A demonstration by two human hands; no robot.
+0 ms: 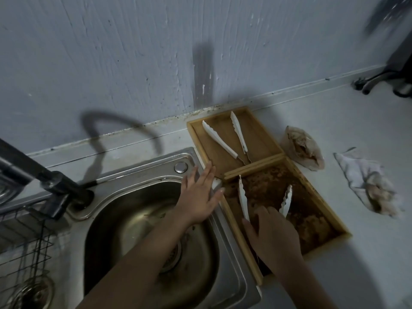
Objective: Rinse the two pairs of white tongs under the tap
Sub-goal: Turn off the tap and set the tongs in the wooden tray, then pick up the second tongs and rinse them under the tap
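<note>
Two pairs of white tongs lie in wooden trays to the right of the steel sink [124,175]. The far tongs [219,139] rest spread open in the cleaner far tray [194,130]. The near tongs [243,199] lie in the near tray [334,221], which is caked with brown crumbs. My right hand [273,237] lies over the near tongs' hinge end, fingers curled on them. My left hand [199,192] is flat with fingers spread, over the sink's right rim beside the trays, holding nothing. The dark tap [48,181] stands at the sink's left, with no water seen running.
A wire dish rack [22,246] sits left of the sink. On the counter right of the trays lie a crumpled plastic bag [302,148] and a stained white cloth [370,186]. Dark cables [379,81] sit at the far right by the wall.
</note>
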